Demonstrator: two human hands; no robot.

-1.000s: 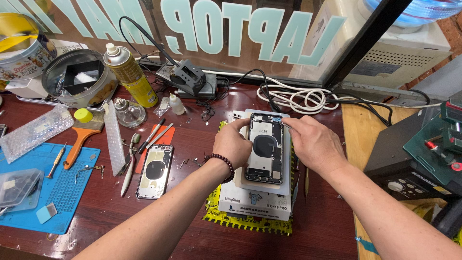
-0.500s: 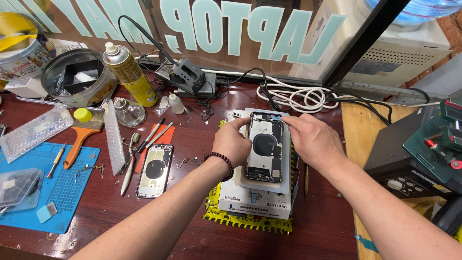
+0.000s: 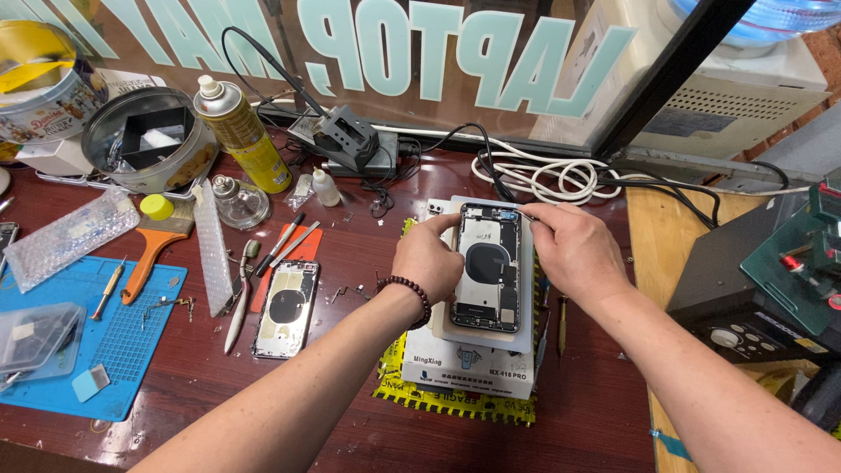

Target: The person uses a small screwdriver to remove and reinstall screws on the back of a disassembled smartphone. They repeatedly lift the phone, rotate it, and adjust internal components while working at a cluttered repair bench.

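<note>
The opened black phone shell (image 3: pixel 487 267), flat and rectangular, lies on a white box (image 3: pixel 469 372). Left hand (image 3: pixel 427 258) fingers curl against its edge; right hand (image 3: pixel 574 250) fingers pinch its top corner.

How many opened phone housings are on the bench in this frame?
2. One phone housing lies on the white box between the left hand and right hand; another housing lies on the table beside the blue mat.
</note>
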